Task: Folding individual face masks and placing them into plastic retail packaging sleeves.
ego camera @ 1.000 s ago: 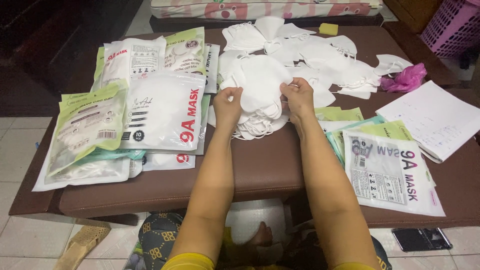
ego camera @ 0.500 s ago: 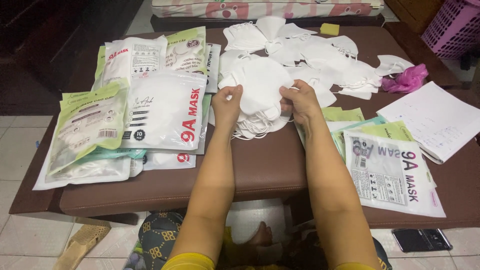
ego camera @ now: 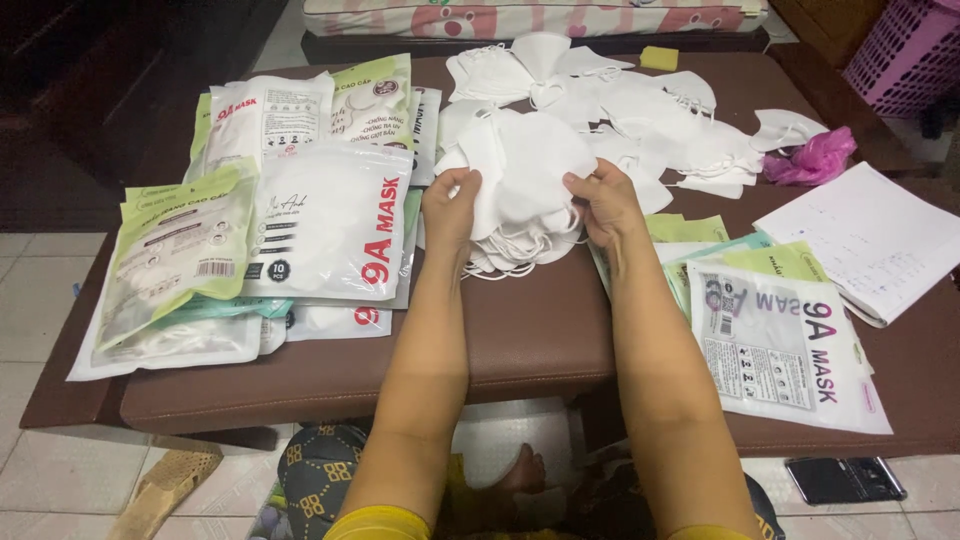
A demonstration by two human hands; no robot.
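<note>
A stack of white face masks point(ego camera: 525, 180) lies in the middle of a brown padded table point(ego camera: 520, 330). My left hand point(ego camera: 450, 205) grips the stack's left edge with fingers curled over it. On the right edge sits my right hand point(ego camera: 605, 205), pinching the masks there. Ear loops hang out at the stack's near side. More loose white masks point(ego camera: 640, 110) are spread behind the stack toward the far edge.
Filled mask packets point(ego camera: 320, 220) are piled at the left, flat empty packets point(ego camera: 780, 340) at the right. A sheet of white paper point(ego camera: 875, 240), a pink plastic bag point(ego camera: 815, 158), a yellow block point(ego camera: 658, 58), a pink basket point(ego camera: 905, 50) and a phone point(ego camera: 845, 480) on the floor lie around.
Both hands have shifted slightly on the mask stack, squaring its edges; the stack stays in the same place on the table.
</note>
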